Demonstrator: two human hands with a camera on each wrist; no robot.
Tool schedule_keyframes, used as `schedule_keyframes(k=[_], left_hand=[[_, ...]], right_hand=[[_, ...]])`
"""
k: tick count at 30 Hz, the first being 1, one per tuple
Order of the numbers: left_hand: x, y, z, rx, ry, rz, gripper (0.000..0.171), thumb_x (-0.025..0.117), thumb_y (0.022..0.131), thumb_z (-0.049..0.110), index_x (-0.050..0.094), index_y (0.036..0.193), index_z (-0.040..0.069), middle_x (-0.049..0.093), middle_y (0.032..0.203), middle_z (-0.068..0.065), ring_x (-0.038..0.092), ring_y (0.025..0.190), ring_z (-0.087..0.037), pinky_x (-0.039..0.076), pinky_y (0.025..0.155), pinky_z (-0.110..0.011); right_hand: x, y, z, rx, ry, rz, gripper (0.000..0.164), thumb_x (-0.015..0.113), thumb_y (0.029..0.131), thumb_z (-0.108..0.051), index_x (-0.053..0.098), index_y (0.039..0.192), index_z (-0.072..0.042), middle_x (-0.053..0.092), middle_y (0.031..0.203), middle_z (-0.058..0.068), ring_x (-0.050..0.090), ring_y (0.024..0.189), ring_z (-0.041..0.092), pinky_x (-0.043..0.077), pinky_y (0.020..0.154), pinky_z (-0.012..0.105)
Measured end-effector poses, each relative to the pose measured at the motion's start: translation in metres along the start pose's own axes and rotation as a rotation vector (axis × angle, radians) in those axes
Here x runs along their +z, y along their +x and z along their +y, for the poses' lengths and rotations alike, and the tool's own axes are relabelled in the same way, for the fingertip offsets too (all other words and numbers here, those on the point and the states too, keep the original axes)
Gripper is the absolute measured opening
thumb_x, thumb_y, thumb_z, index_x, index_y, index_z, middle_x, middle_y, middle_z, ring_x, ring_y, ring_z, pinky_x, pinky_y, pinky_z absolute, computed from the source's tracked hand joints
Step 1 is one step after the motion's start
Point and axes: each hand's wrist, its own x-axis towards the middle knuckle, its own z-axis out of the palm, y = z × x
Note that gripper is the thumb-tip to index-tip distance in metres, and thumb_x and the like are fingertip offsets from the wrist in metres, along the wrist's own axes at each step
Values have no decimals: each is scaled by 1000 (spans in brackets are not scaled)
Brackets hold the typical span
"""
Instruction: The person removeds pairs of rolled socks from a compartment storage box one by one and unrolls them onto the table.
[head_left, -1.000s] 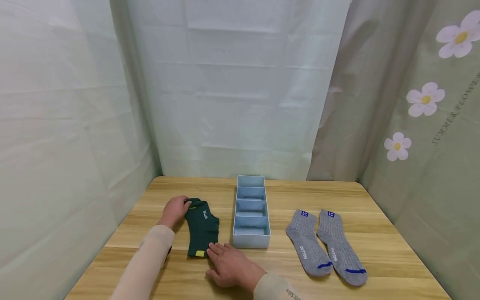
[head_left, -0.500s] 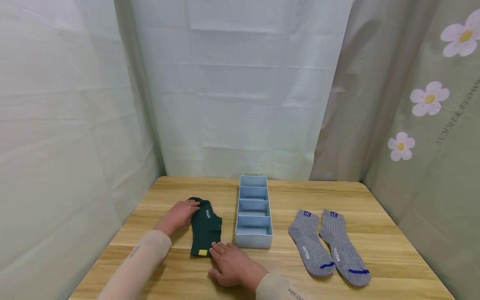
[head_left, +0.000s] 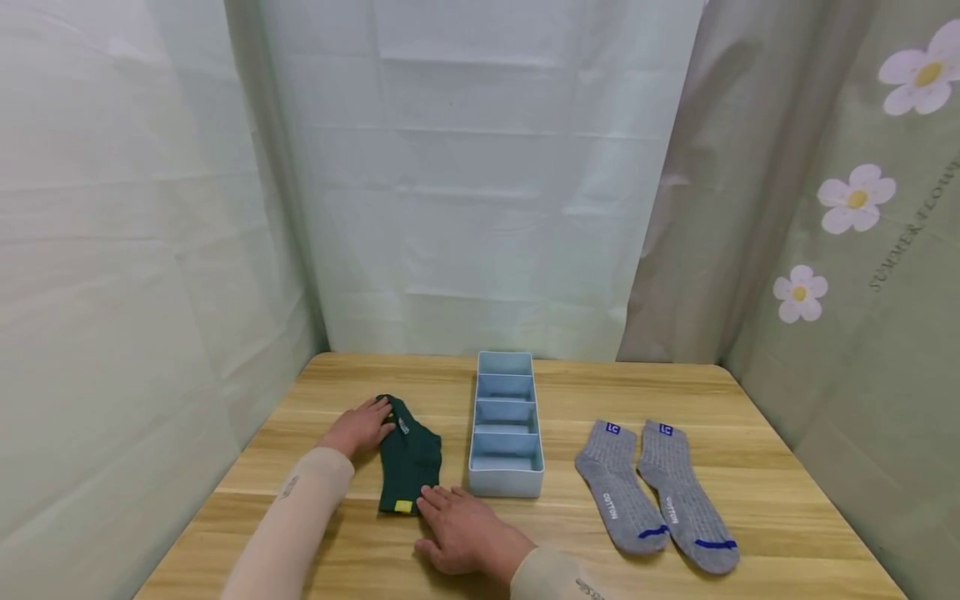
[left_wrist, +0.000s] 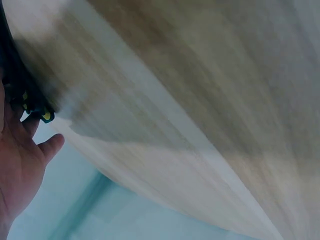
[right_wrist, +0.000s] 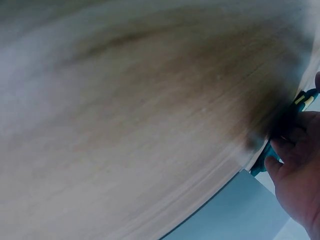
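Note:
Dark green ankle socks [head_left: 409, 458] lie flat and stacked left of the box, with white lettering near the far end and a yellow tag at the near end. My left hand [head_left: 360, 427] rests on their far end, fingers extended over the fabric. In the left wrist view its fingers are at the dark socks [left_wrist: 20, 75], where yellow patches show. My right hand [head_left: 467, 529] lies palm down on the table, fingertips at the near edge beside the tag. From the right wrist, the hand [right_wrist: 300, 170] appears beside the dark green fabric [right_wrist: 260, 162].
A light blue box [head_left: 506, 482] with several compartments in a row stands at the middle of the wooden table [head_left: 555, 542]. Two grey socks [head_left: 618, 492] with blue marks lie side by side to its right. Pale curtains [head_left: 480, 208] hang around the table.
My left hand has shifted from the socks' far left corner onto their top, its fingers straightening. The far end of the upper sock has turned slightly. My right hand stays in place.

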Motion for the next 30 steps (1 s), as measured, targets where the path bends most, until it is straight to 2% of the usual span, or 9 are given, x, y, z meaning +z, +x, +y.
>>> schedule_keyframes(k=[4,8,10,12,14,17,20,24,30], left_hand=[[-2,2,-1,-1,-28,10,50,53,103,27,49,140,-7,43,148,-26,35,139,-44,33,108,-59],[-5,5,-1,49,-32,148,34,65,96,21,65,120,-4,61,124,-23,55,119,-41,43,99,-56],[-7,8,-1,75,-37,217,26,69,94,18,68,112,0,63,117,-20,58,112,-39,46,97,-54],[-9,9,0,107,-22,236,23,69,94,16,69,111,1,62,119,-20,58,113,-38,46,97,-53],[-10,10,1,130,-18,195,29,65,96,16,67,120,0,58,130,-23,53,122,-41,42,102,-54],[-11,8,3,136,-5,83,39,61,99,20,60,133,-1,50,142,-25,43,133,-45,37,106,-57],[-10,7,5,101,-28,10,45,58,101,23,55,139,0,45,146,-25,36,137,-47,33,108,-59],[-10,4,3,68,-41,0,47,58,100,26,54,140,0,45,146,-25,35,137,-47,33,108,-59],[-11,-4,-10,41,-36,-4,51,62,98,30,55,138,-1,48,142,-27,39,134,-47,36,106,-58]], right_hand=[[-1,0,-1,3,3,0,62,41,102,-52,45,149,-12,39,155,1,34,142,12,32,114,34],[-2,-1,-1,9,5,11,62,41,102,-52,45,149,-11,39,155,1,34,142,13,32,114,34],[-1,-1,-1,13,9,14,63,41,102,-53,45,149,-11,39,156,1,34,142,13,32,114,34],[-1,-1,-1,20,13,16,62,40,103,-53,45,149,-12,39,156,1,34,142,13,32,114,35],[0,-1,-2,25,7,18,62,39,103,-53,45,149,-12,38,156,1,34,143,13,32,114,36],[-1,1,-5,19,-16,20,62,36,103,-55,43,151,-15,35,157,-1,31,144,13,31,114,40],[-2,4,-11,-11,-40,25,63,32,104,-56,43,151,-17,36,157,-3,34,142,12,34,113,39],[-1,6,-23,-20,-85,64,62,31,104,-56,49,145,-13,47,148,-1,45,134,12,41,106,34],[-3,10,-32,145,-153,70,64,36,103,-57,50,145,-11,53,142,3,50,129,16,43,104,34]])
